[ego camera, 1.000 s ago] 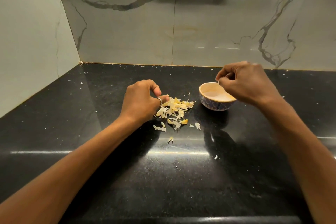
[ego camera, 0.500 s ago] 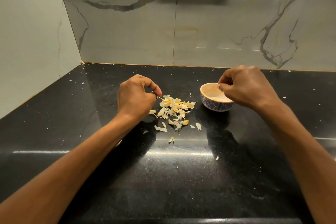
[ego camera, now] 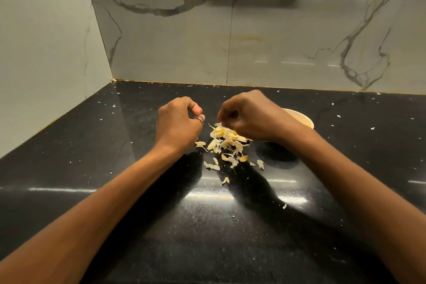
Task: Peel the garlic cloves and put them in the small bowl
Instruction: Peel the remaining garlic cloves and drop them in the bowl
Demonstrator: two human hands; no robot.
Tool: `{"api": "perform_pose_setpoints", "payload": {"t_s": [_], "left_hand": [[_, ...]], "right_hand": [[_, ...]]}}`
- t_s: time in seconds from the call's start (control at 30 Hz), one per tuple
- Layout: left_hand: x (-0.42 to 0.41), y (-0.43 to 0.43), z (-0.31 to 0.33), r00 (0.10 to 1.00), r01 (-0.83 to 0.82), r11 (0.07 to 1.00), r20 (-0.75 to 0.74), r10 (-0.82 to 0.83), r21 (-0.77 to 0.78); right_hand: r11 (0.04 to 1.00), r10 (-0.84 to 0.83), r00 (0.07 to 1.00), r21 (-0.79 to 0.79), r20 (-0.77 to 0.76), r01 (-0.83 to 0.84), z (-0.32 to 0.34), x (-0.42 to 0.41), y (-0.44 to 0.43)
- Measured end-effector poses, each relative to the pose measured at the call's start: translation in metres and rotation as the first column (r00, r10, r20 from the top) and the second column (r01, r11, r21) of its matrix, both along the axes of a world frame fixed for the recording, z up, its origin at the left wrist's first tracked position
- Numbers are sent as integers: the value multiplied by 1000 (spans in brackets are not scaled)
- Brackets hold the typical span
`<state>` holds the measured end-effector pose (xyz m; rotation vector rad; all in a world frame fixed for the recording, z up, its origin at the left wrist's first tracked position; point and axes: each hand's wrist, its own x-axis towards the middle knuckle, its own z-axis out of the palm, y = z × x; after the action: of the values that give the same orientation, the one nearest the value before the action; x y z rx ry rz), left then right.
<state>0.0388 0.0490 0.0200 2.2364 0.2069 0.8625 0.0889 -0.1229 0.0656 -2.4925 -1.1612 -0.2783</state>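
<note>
Poised with left hand and right hand curled over the garlic skins, likely so peel drops in one spot; cannot tell whether either pinches a clove. Set with small bowl just behind the right wrist, handy for peeled cloves

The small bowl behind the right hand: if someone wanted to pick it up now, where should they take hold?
Probably the rim of the small bowl on its right side, pinched from above, coming in from the right. It stands upright, and that edge is the only part showing; the right hand covers its left, where the peel pile also lies.
</note>
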Motion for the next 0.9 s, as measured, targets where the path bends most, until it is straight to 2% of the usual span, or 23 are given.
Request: {"api": "perform_pose_setpoints", "payload": {"t_s": [0.23,0.57,0.67,0.8,0.9], "left_hand": [[2,1,-2,999,-12,995,-28,15,102],[2,1,-3,996,50,993,-76,-42,106],[3,2,-3,979,168,982,-132,-156,90],[0,1,-1,910,363,932,-207,-359,-20],[-2,0,-1,889,403,915,-228,-398,-25]], "right_hand": [[991,-44,997,-124,63,51,-32,8,15],[985,-67,998,-163,-20,63,-34,11,12],[994,-73,994,-86,-77,67,-31,8,10],[994,-46,984,88,-175,62,-24,3,6],[983,-19,963,172,-269,67,-23,1,2]]}}
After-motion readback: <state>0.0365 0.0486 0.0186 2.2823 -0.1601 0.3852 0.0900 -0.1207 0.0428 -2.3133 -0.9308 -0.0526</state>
